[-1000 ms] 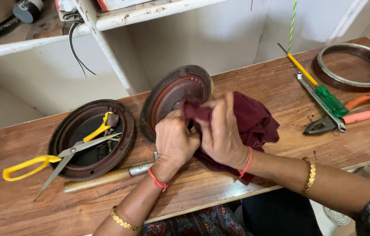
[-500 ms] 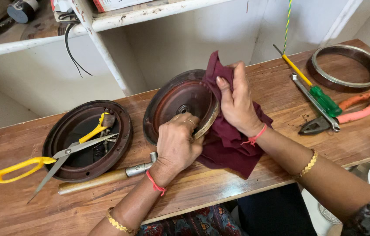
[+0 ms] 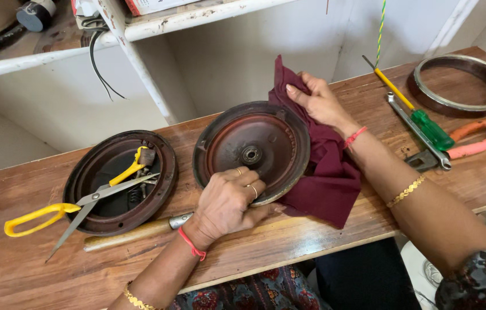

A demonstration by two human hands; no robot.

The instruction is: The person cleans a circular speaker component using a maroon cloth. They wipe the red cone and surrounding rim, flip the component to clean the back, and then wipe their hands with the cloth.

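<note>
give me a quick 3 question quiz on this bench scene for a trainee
1. True or false: the left hand grips the lower rim of the round rusty cover.
2. What does the right hand hold against that cover's far edge?
A. the green-handled screwdriver
B. the maroon cloth
C. the orange pliers
3. What lies across the second round cover at the left of the bench?

Key
1. True.
2. B, the maroon cloth; the green-handled screwdriver and orange pliers lie untouched to the right.
3. The yellow-handled scissors.
</note>
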